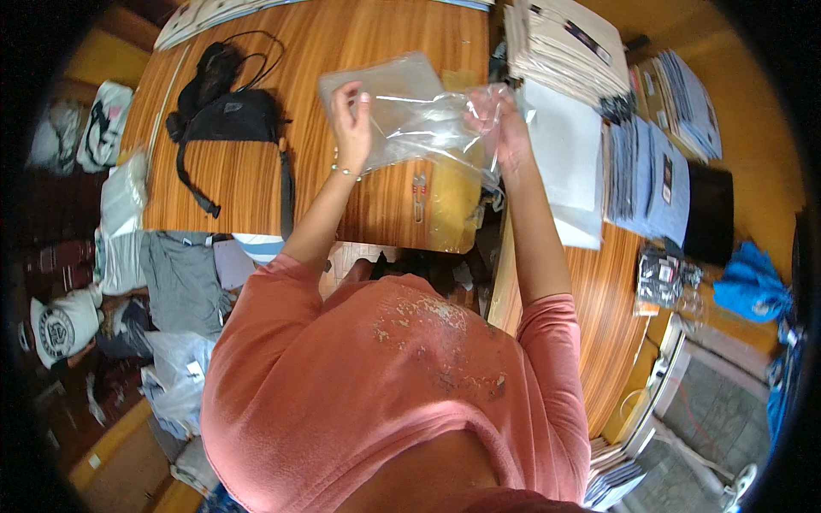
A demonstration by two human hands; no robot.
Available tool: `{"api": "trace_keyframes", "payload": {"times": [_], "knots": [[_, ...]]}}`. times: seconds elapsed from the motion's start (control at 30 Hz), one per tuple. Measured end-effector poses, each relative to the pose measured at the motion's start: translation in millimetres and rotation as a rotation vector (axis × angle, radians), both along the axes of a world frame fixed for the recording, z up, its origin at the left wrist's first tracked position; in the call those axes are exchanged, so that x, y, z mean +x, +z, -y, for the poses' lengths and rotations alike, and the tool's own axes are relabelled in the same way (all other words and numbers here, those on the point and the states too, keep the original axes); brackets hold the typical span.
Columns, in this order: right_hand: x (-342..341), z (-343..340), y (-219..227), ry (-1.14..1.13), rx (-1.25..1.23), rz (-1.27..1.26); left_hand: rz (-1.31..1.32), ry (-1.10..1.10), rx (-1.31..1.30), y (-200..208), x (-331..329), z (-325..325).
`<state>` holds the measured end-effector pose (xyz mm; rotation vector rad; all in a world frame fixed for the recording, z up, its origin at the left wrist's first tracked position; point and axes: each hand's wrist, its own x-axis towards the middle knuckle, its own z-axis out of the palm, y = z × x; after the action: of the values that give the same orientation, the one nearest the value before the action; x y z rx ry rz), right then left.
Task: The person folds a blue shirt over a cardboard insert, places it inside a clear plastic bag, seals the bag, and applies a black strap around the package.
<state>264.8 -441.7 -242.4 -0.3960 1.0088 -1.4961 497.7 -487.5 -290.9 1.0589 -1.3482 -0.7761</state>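
Note:
A clear plastic bag [419, 124] is stretched between my two hands above the wooden table. My left hand [349, 124] has its fingers curled at the bag's left edge and holds it. At the right end, my right hand [500, 124] grips the bag, with film partly covering the fingers. Under and behind it lies a flat stack of clear plastic bags [410, 70]. A small pair of thread snips [419, 198] with red marks rests on the table just below the bag. A yellowish strip [453, 205] runs along the table's right side.
A black waist bag [231, 117] with straps lies left on the table [342, 30]. To the right are stacked beige folded garments [569, 47], blue folded garments [646, 179] and a white sheet [560, 154]. Grey cloth [184, 278] and a white cap [64, 327] are at the left.

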Motion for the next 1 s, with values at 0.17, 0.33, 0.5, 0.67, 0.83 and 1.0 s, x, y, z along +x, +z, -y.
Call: {"api": "trace_keyframes", "payload": {"times": [0.17,0.33,0.5,0.67,0.83,1.0], "knots": [[-59.4,-71.9,40.8,0.007,-0.042,-0.126,-0.571,-1.175,0.832,45.6,-47.4,-29.1],[-127.8,-212.1,50.1,-0.196,-0.187,0.041,-0.173,-1.242,0.776,53.2,-162.9,-90.5],[-143.0,-393.1,20.2,-0.484,0.123,-0.263,-0.095,-1.448,0.730,24.9,-275.0,-177.9],[-91.2,-531.0,30.4,-0.913,0.430,-0.228,-0.001,-1.720,0.862,9.4,-329.0,-310.5],[-54.8,-632.0,-6.8,-1.047,0.491,-0.090,0.129,-2.030,1.078,-21.9,-355.9,-397.6],[-52.0,-672.9,-32.9,-1.109,0.601,-0.077,0.723,-2.050,0.697,-27.5,-380.4,-417.1]]}}
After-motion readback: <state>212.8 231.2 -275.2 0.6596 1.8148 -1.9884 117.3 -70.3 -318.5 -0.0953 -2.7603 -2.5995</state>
